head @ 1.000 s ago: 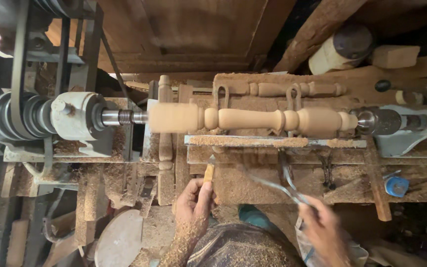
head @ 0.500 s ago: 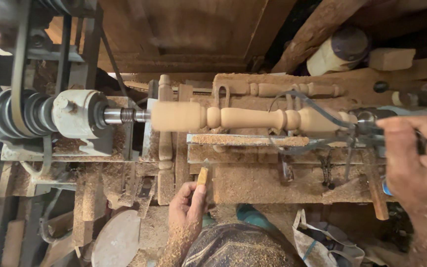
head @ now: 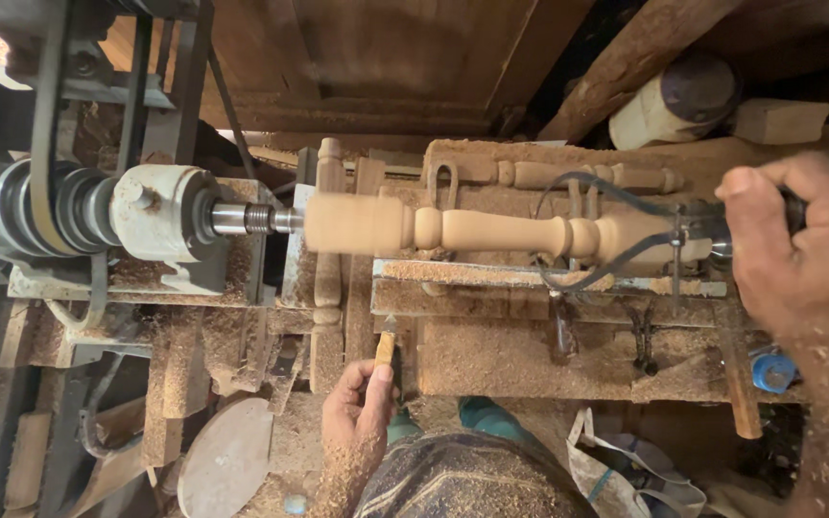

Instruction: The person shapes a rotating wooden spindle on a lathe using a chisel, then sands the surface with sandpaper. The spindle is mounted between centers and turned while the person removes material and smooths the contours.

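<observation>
Head view looks straight down on a turned spindle (head: pixel 491 230) mounted in a lathe, running left to right between the drive shaft (head: pixel 251 219) and the tail end, with beads and a square block already shaped. The right hand (head: pixel 798 240) is closed around a metal caliper (head: pixel 616 235), whose curved legs straddle the spindle near its right end, so this looks like the measuring step, checking thickness against the pattern spindle (head: pixel 578 175) lying just behind. The left hand (head: pixel 362 408) is low down near the body, fingers pinched shut on a small wooden-handled chisel (head: pixel 386 347), tip pointing up toward the tool rest (head: pixel 530 276). Sawdust covers the table (head: pixel 491 360). Next move probably calls for a steady read from the caliper, then bringing the chisel up to the rest.
</observation>
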Motion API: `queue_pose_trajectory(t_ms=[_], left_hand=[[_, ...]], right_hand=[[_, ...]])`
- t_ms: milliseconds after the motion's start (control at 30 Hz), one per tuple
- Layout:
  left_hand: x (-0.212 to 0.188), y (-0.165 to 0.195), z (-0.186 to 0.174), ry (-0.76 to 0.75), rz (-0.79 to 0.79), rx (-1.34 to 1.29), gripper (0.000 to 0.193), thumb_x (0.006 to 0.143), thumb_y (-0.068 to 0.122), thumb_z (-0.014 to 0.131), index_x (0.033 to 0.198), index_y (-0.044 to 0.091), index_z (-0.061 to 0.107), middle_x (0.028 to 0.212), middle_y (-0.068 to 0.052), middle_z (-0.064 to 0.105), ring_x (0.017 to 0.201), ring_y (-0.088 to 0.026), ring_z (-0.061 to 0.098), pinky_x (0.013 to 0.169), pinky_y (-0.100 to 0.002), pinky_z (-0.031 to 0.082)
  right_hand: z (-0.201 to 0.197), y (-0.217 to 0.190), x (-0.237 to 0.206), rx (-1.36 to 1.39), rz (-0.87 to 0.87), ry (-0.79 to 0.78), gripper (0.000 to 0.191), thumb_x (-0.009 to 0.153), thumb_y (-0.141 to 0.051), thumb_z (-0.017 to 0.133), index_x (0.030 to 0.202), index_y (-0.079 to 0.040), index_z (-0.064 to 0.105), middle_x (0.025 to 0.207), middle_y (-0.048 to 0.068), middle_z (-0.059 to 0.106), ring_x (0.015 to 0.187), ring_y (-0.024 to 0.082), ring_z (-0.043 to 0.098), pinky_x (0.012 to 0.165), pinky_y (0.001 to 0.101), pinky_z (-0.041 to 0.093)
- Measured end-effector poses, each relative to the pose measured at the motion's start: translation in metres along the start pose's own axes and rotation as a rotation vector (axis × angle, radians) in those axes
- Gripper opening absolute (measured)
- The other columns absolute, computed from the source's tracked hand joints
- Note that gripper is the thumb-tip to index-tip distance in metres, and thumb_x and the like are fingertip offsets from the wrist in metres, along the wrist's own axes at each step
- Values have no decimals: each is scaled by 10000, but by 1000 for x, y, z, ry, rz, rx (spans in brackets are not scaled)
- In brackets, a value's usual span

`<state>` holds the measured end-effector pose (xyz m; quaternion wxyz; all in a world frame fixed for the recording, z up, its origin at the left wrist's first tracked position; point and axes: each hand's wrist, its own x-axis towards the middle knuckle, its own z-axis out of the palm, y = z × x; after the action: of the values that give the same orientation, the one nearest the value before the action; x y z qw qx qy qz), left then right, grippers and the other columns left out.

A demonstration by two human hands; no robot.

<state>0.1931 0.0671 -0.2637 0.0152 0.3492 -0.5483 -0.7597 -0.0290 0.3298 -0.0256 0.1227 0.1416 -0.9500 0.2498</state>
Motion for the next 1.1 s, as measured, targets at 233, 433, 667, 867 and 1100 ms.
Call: queue_pose_trajectory(t_ms=[233,433,667,867,1100], left_hand=[[3,1,7,3,-5,-7,195,982,201,650,989,9,686,682,1,618,561,-61,511,491,-209,399],[6,-8,3,-11,-2,-22,197,982,202,651,997,8,682,697,-2,631,561,-61,510,488,-209,397],[17,-6,-13,30,-14,24,214,982,194,651,1017,-9,707,723,-9,654,561,-62,475,493,-207,357],[18,33,-18,-62,97,41,228,975,163,611,1123,5,683,842,-43,695,649,-88,612,573,-213,493],[-4,67,20,-342,-51,272,264,998,193,570,1161,14,675,939,-61,763,766,-112,727,686,-246,615]], right_hand=[[2,-4,35,-142,64,-129,317,1108,-206,594,980,56,716,568,91,572,428,163,520,376,314,392],[10,13,45,-127,19,-143,325,1106,-223,581,993,49,719,565,106,564,441,174,525,401,336,400],[-7,83,-32,70,333,-403,333,1105,-253,540,1136,45,686,722,144,626,573,221,589,516,372,494],[41,153,-169,413,883,-388,386,1104,-278,505,1259,41,657,856,176,678,686,261,644,615,403,575],[198,121,-225,1446,858,135,361,1091,-241,576,1355,6,586,1014,117,664,879,203,678,756,383,595]])
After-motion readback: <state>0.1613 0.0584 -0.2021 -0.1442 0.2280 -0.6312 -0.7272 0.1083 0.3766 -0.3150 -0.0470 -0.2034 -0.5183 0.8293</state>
